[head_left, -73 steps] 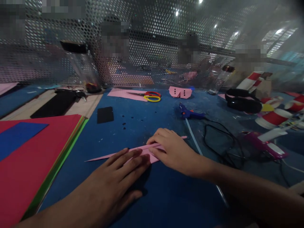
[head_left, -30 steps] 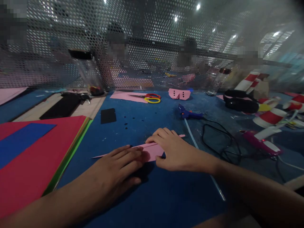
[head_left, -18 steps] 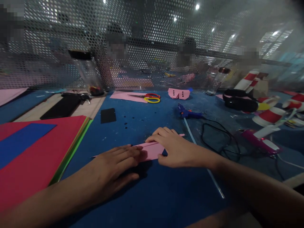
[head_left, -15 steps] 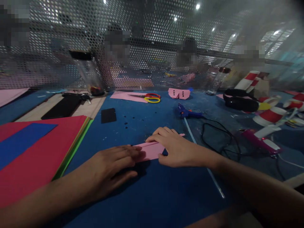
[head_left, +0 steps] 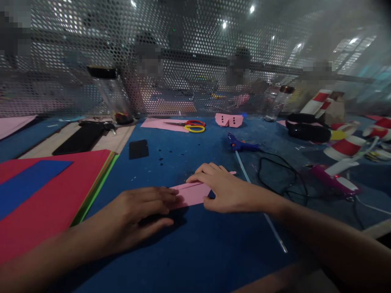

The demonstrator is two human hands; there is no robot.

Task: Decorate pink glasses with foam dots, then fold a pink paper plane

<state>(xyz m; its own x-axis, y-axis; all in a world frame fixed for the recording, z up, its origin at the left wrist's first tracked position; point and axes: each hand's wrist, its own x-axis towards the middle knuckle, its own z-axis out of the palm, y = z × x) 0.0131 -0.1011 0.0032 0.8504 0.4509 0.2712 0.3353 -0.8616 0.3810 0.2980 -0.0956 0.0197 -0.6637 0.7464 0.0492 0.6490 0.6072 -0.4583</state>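
A folded strip of pink paper (head_left: 192, 194) lies on the blue table in front of me, a crease line running along it. My left hand (head_left: 146, 205) rests over its left end, fingers stretched flat on the paper and thumb apart. Across the right part arches my right hand (head_left: 224, 189), fingertips pressing at the far edge and thumb at the near edge. The palm hides much of that end; a small pink tip shows beyond the knuckles. Just past my right hand, a blue glue gun (head_left: 241, 144) lies with a long clear glue stick (head_left: 275, 232) in line with it.
Red and yellow scissors (head_left: 195, 126) lie on pink paper at the back, near a pink cutout (head_left: 229, 120) with black squares. Coloured sheets (head_left: 58, 195) are stacked left, with a phone (head_left: 79, 138) behind. A magenta device (head_left: 334, 180), cords and striped cups (head_left: 345, 147) stand right.
The view has shifted very slightly. My left hand has slid a little to the left along the pink strip; my right hand keeps its place on it.
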